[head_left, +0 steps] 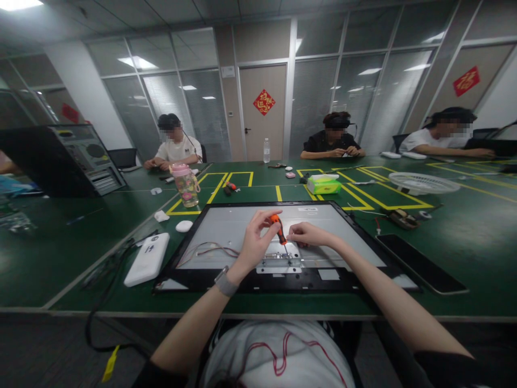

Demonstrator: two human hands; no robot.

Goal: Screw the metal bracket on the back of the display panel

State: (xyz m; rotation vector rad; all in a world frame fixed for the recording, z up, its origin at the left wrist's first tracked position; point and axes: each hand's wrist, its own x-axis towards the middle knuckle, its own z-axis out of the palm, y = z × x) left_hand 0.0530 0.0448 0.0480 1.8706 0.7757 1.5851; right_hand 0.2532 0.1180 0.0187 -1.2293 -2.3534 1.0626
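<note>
Left hand (258, 237) — fingers and thumb closed round handle of orange-black screwdriver (278, 229), shaft slanting down to metal bracket (278, 269), frame centre. Right hand (307, 235) beside shaft, fingers curled; any small part in grip, cannot tell. Both forearms reach in from lower corners, left wrist raised, right hand low over display panel (226, 221). Bracket and wires (214, 249) on panel; screws done or left too small to tell. Panel flat on table (343, 308) — white power bank (147, 258) left, smartphone (420, 264) lower right.
</note>
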